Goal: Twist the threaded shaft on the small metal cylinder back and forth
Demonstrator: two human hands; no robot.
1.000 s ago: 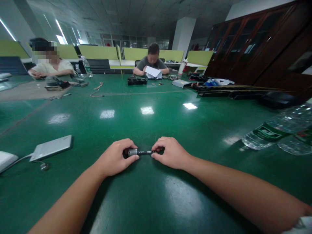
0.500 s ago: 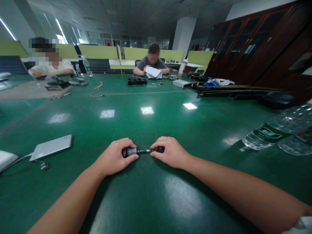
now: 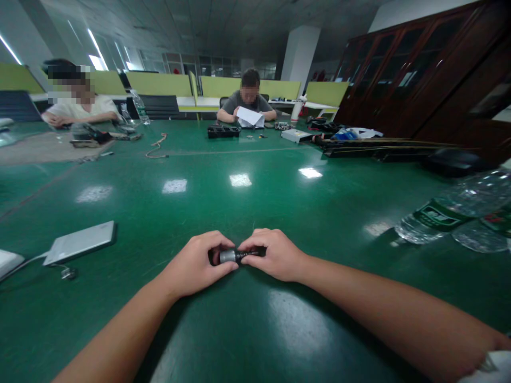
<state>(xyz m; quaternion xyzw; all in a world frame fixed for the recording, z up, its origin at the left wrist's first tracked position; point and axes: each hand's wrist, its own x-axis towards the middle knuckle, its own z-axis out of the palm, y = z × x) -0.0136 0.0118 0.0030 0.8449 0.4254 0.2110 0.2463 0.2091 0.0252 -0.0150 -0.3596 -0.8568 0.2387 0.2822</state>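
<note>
Just above the table's near half, my left hand [image 3: 203, 263] is closed around a small silver-grey metal cylinder [image 3: 228, 256], thumb in front and fingers behind. A thin dark shaft comes out of the cylinder's right end, mostly hidden now. My right hand [image 3: 275, 255] pinches a dark coil spring [image 3: 241, 256] between thumb and fingertips, close against that end. The spring seems to sit around the shaft, in line with the cylinder. Both hands nearly touch at their fingertips. The inner end of the cylinder is hidden in my left palm.
On the green table [image 3: 223, 324], a white flat device [image 3: 80, 243] with a cable lies left, beside a small metal piece [image 3: 68, 273]. Clear plastic bottles [image 3: 435, 217] lie right. Across sit two people, one with white paper [image 3: 250, 116], near a black tray [image 3: 222, 131].
My hands have come together. The spring in my right fingers has moved left along the shaft to the cylinder, and my left hand has shifted right with the cylinder.
</note>
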